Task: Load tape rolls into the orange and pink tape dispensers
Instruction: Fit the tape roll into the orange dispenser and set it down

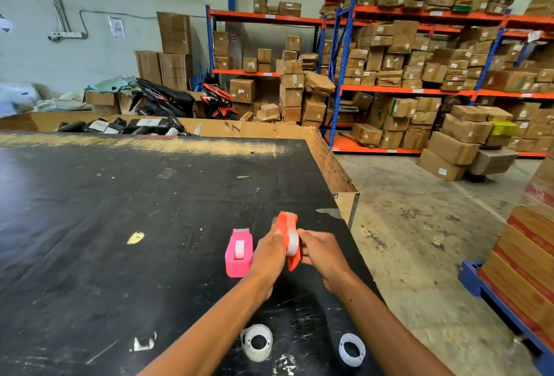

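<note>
An orange tape dispenser is held above the black table near its right edge, with a clear tape roll sitting in its slot. My left hand grips the dispenser's left side. My right hand presses against the roll and the dispenser from the right. A pink tape dispenser stands on the table just left of my left hand, a tape roll showing in its slot. Two white rings, an empty core and another core, lie on the table near me.
The table's right edge drops to a concrete floor. A cardboard bin with black parcels borders the far side. Shelves of boxes stand behind, and a pallet of stacked cartons is at the right.
</note>
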Tool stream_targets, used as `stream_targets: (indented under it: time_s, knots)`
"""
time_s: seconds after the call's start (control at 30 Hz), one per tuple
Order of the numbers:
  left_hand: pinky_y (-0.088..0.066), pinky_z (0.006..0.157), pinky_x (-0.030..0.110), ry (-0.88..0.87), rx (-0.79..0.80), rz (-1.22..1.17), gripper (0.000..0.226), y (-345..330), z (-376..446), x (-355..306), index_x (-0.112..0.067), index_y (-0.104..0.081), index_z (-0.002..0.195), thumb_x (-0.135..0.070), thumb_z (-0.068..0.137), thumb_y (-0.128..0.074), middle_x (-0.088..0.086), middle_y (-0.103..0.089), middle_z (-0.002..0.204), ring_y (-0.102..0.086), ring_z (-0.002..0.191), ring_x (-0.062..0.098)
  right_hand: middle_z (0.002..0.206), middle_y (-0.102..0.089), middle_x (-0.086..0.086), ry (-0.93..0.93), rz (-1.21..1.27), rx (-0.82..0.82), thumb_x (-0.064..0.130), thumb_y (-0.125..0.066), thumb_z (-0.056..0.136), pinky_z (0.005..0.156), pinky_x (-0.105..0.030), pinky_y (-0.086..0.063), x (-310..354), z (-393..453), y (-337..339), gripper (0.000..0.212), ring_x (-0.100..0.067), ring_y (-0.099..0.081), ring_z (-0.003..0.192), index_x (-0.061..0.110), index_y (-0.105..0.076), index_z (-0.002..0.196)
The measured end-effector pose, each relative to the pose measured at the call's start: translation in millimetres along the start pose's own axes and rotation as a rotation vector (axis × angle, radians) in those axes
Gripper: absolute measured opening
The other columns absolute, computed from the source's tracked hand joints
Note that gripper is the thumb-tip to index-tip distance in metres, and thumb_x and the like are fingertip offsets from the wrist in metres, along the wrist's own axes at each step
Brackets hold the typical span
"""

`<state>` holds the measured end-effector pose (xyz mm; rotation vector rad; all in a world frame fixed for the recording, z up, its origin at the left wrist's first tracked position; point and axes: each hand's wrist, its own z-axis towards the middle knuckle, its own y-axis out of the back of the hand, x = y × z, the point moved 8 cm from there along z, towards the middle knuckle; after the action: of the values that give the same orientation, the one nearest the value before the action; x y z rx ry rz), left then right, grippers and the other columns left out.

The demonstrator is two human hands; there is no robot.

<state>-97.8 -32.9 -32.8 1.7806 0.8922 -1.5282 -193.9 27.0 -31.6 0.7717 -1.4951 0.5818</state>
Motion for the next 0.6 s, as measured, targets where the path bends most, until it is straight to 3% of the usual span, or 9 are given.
stream_targets:
  time_s: [0.1, 0.2, 0.3, 0.47, 0.6]
  knots:
    - [-0.046, 0.075, 0.025, 0.001, -0.042, 0.082, 0.022, 0, 9, 6, -0.025, -0.055, 0.109, -0.031, 0.097, -0.038, 0.003, -0.068, 0.103, -0.063, 0.094, 0.019, 0.094, -0.072, -0.025, -0.031, -0.063, -0.002, 0.017, -0.051, 0.091, 0.085, -0.045, -0.057, -12, 17, 3, 0.029, -0.034, -0.069, 0.092, -0.002, -0.071, 0.087]
    - [-0.045, 0.075, 0.034, 0.049, -0.122, 0.17, 0.028, 3, 18, 17, -0.008, -0.049, 0.112, -0.028, 0.095, -0.039, 0.008, -0.062, 0.096, -0.055, 0.079, 0.019, 0.094, -0.072, -0.024, -0.074, -0.094, 0.001, 0.018, -0.049, 0.092, 0.084, -0.045, -0.058, -25, 31, 4, 0.03, -0.031, -0.07, 0.089, -0.001, -0.072, 0.088]
    - [-0.044, 0.071, 0.036, 0.056, -0.143, 0.239, 0.02, 1, 26, 24, -0.006, -0.052, 0.101, -0.018, 0.093, -0.039, 0.011, -0.062, 0.092, -0.054, 0.077, 0.021, 0.095, -0.073, -0.023, -0.092, -0.12, -0.01, 0.018, -0.046, 0.094, 0.081, -0.044, -0.059, -34, 42, 7, 0.032, -0.032, -0.07, 0.09, 0.0, -0.071, 0.087]
    - [-0.041, 0.069, 0.034, 0.046, -0.145, 0.267, 0.029, 0, 32, 30, -0.008, -0.058, 0.077, -0.014, 0.093, -0.035, 0.007, -0.058, 0.077, -0.051, 0.072, 0.02, 0.087, -0.072, -0.018, -0.113, -0.184, 0.005, 0.022, -0.044, 0.095, 0.078, -0.046, -0.06, -47, 53, 6, 0.035, -0.03, -0.069, 0.086, 0.004, -0.068, 0.077]
    - [-0.046, 0.071, 0.038, 0.064, -0.136, 0.274, 0.031, 1, 36, 37, -0.002, -0.065, 0.084, -0.015, 0.09, -0.037, 0.011, -0.062, 0.079, -0.054, 0.072, 0.023, 0.093, -0.073, -0.02, -0.11, -0.201, 0.004, 0.024, -0.044, 0.095, 0.078, -0.044, -0.06, -50, 56, 3, 0.035, -0.03, -0.07, 0.089, 0.004, -0.07, 0.084]
